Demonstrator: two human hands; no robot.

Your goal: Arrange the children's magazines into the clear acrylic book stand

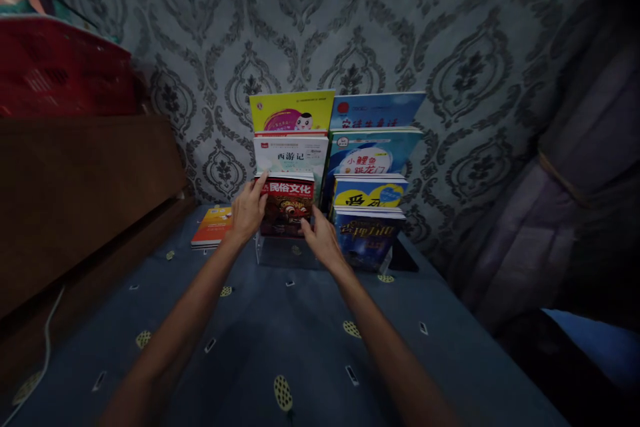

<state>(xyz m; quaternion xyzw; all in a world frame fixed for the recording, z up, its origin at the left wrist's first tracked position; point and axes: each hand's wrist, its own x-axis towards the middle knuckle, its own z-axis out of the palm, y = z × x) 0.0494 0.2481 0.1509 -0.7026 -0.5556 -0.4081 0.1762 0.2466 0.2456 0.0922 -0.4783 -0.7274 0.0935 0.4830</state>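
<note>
A dark red book (287, 207) with white lettering stands upright near the front of a clear stand (280, 253), other page edges showing just behind its top. My left hand (249, 209) grips its upper left side, with fingertips at the top edge. At the lower right side, my right hand (323, 240) holds it, thumb across the cover; its other fingers are partly hidden. Behind rises a white book (293, 155), then a yellow book (295, 110). To the right stand a dark blue book (367, 237), a yellow-and-blue book (370, 192) and taller blue books (377, 150).
Orange books (211, 228) lie flat left of the stand. A dark flat object (404, 259) lies to its right. Patterned wallpaper (465, 73) backs the blue cloth (250, 360). A brown wooden board (85, 193) and red basket (60, 67) border the left, a curtain (565, 167) the right.
</note>
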